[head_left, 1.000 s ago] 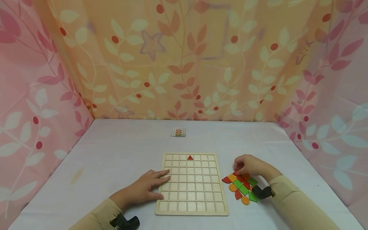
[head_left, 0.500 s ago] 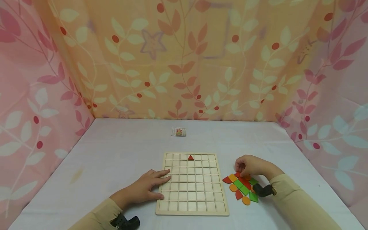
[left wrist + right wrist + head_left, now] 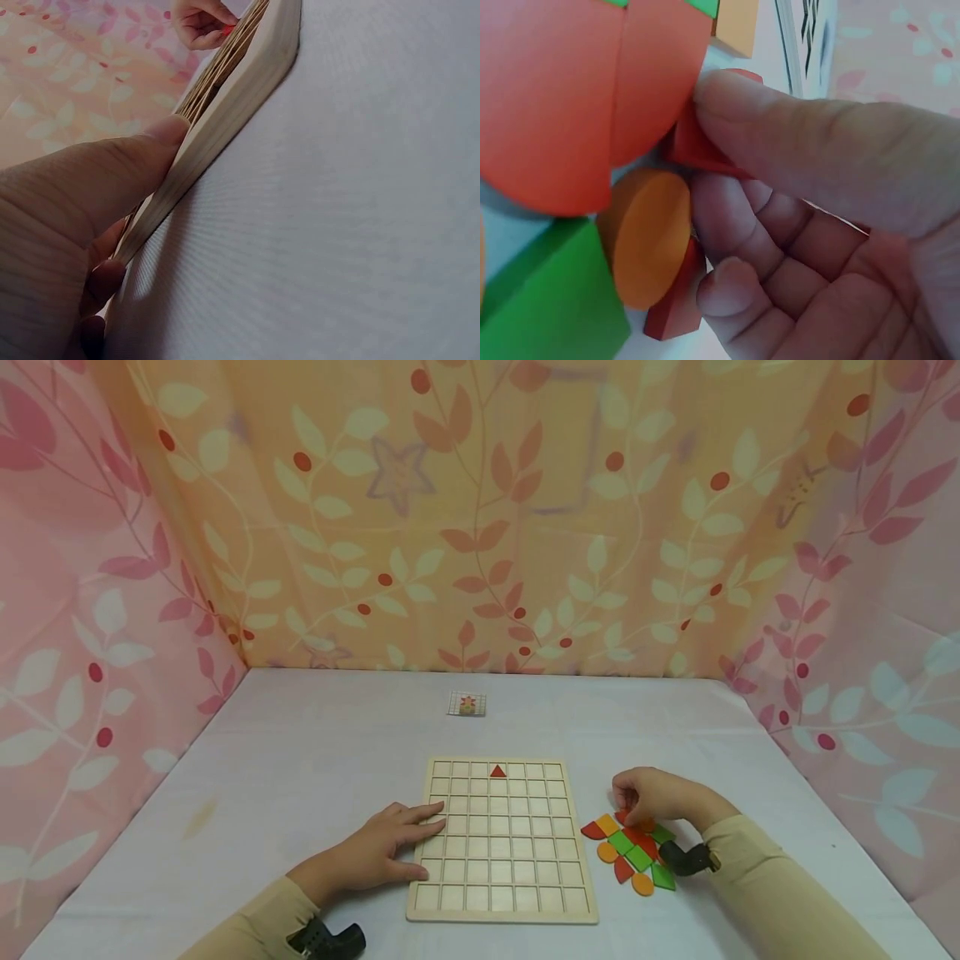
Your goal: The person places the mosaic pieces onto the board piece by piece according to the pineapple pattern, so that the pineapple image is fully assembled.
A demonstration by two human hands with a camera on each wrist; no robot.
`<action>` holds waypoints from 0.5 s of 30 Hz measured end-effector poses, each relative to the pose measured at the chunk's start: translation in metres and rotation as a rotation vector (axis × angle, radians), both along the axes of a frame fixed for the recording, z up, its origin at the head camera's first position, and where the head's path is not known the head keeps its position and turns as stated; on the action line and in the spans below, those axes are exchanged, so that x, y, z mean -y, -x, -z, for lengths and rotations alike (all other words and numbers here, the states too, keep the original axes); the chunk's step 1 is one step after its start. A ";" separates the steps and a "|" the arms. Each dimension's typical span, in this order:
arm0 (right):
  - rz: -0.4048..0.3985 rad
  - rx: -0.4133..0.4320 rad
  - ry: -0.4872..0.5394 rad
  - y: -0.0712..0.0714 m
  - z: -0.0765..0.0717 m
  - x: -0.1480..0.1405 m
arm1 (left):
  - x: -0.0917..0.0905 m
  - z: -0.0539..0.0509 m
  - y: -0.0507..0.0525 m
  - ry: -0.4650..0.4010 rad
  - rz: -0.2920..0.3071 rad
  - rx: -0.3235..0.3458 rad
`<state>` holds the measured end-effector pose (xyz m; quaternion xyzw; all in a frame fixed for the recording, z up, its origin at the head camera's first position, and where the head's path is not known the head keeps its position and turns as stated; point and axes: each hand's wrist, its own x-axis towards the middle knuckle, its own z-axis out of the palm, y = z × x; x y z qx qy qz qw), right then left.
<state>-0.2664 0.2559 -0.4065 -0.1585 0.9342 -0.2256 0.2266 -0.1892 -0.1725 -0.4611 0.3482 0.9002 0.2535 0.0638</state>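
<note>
A pale wooden board (image 3: 498, 849) with a grid of square cells lies flat on the table, and a red triangle (image 3: 498, 771) sits in its top row. My left hand (image 3: 375, 850) rests on the board's left edge with fingers spread; in the left wrist view the thumb (image 3: 142, 154) lies on the rim. Right of the board, my right hand (image 3: 663, 793) is at the far side of a pile of coloured pieces. Its thumb and index finger pinch a red piece (image 3: 694, 150), whose full shape is hidden by the thumb.
Around the right hand lie red quarter-round pieces (image 3: 547, 97), an orange disc (image 3: 656, 240) tilted against a red piece (image 3: 676, 296), and green pieces (image 3: 555, 292). A small card (image 3: 467, 704) with a grid picture lies behind the board. Patterned curtains (image 3: 480, 518) enclose the table.
My right hand has shifted slightly right and down, and a few pieces in the pile have been nudged. The left hand stays on the board's edge.
</note>
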 end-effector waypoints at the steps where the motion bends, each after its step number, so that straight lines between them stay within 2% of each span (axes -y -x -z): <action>1: -0.009 -0.005 0.000 0.000 0.000 0.000 | 0.000 0.000 0.000 -0.003 0.002 -0.001; 7: -0.015 0.002 0.014 0.001 -0.004 -0.001 | 0.000 0.000 0.000 0.001 0.001 -0.003; 10: 0.001 0.025 0.041 0.003 -0.008 0.001 | -0.001 0.000 0.000 0.005 0.001 -0.003; 15: -0.009 0.016 0.086 0.009 -0.014 0.010 | -0.001 -0.002 -0.001 0.005 0.003 0.002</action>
